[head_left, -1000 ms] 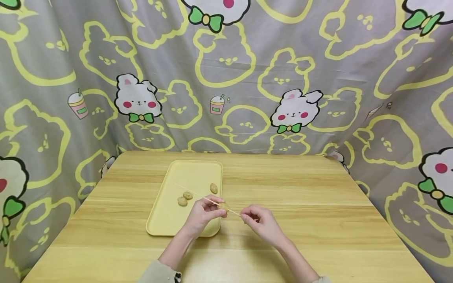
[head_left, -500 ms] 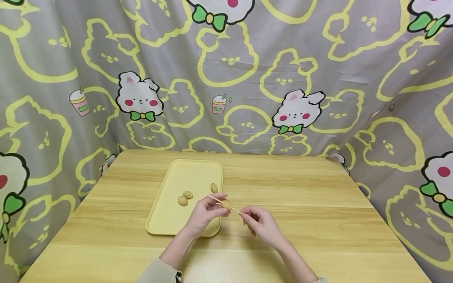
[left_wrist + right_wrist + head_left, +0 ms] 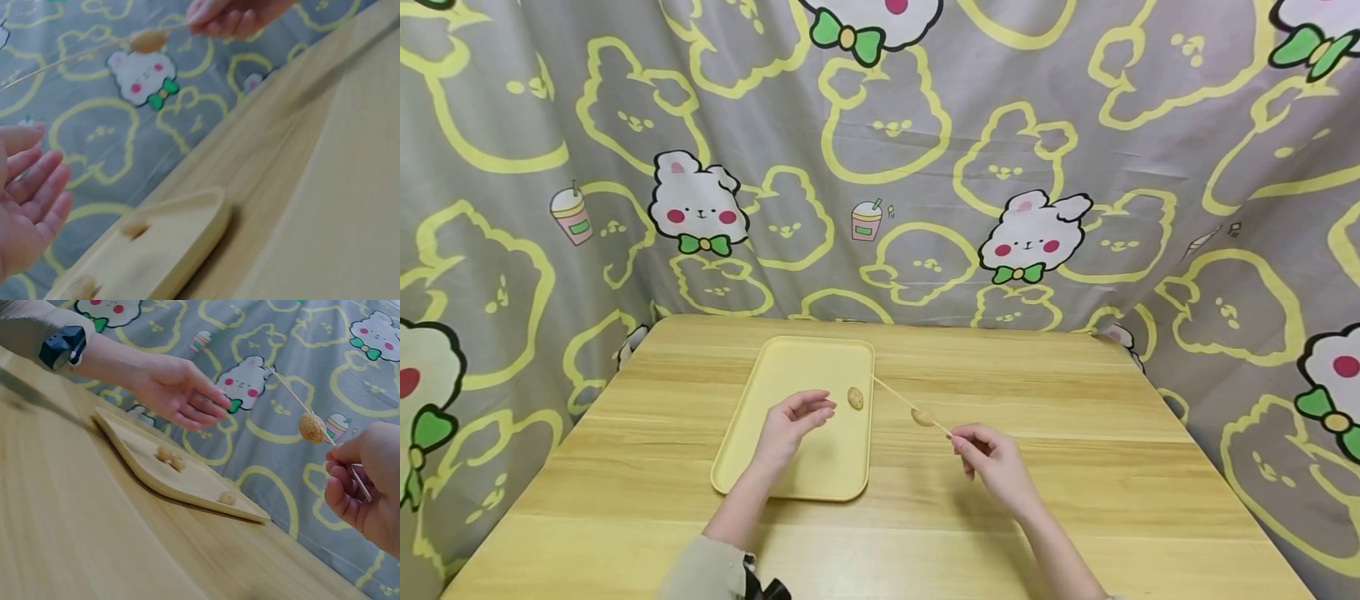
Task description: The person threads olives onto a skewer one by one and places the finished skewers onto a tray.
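Note:
My right hand pinches a thin wooden skewer near its lower end, right of the tray. One golden-brown, rough-skinned fried ball is threaded on the skewer, a little beyond the fingertips. My left hand hovers over the yellow tray, its fingers loosely bent and holding nothing. Near the tray's right edge lies a loose ball. Two more balls sit side by side on the tray in the right wrist view; my left hand hides them in the head view.
The tray rests on a wooden table, left of the middle. Behind the table and at its sides hangs a grey curtain with cartoon prints. A dark watch-like device is on the left wrist.
My left hand has let go of the ball on the skewer and moved left over the tray. My right hand has carried the skewer and ball to the right, away from the left hand.

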Motion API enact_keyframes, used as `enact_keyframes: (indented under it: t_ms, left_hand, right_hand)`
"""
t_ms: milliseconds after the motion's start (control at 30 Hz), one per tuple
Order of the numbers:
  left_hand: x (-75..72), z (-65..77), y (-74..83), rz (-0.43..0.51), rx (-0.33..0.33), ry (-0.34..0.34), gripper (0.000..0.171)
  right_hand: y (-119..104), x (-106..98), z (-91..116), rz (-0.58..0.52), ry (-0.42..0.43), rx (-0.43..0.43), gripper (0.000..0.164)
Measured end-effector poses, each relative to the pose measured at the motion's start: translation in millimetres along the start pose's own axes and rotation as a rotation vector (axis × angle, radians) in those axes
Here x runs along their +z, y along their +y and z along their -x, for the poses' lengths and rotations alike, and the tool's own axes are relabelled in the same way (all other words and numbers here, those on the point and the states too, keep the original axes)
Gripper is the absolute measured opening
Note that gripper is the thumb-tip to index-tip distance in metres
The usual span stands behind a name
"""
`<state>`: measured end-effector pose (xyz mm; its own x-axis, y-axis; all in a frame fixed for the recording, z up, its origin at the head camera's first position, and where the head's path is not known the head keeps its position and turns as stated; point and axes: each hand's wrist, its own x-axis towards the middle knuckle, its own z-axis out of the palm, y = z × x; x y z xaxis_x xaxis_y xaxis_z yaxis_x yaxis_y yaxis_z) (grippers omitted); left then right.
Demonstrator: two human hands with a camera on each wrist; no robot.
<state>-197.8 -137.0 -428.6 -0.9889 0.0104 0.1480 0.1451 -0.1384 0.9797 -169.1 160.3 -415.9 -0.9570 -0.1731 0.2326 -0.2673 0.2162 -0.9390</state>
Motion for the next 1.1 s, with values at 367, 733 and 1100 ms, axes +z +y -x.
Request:
enact_keyframes:
  t_ms: [367, 733, 1100]
  left_hand:
    - [-43.3, -11.5, 8.2, -0.135, -0.017, 0.096, 0.031]
    - [-66.7, -9.8, -5.6, -0.361, -0.138, 0.074, 0.040]
    - [-75.9, -13.1, -23.9, -0.458, -0.176, 0.001, 0.037]
  right_hand:
    - [2, -19, 0, -0.035, 0.124, 0.087, 0.017]
    - [4, -22, 3, -0.033, 0.110, 0.107, 0.016]
    - [5, -21, 5, -0.036, 0.092, 0.147, 0.018]
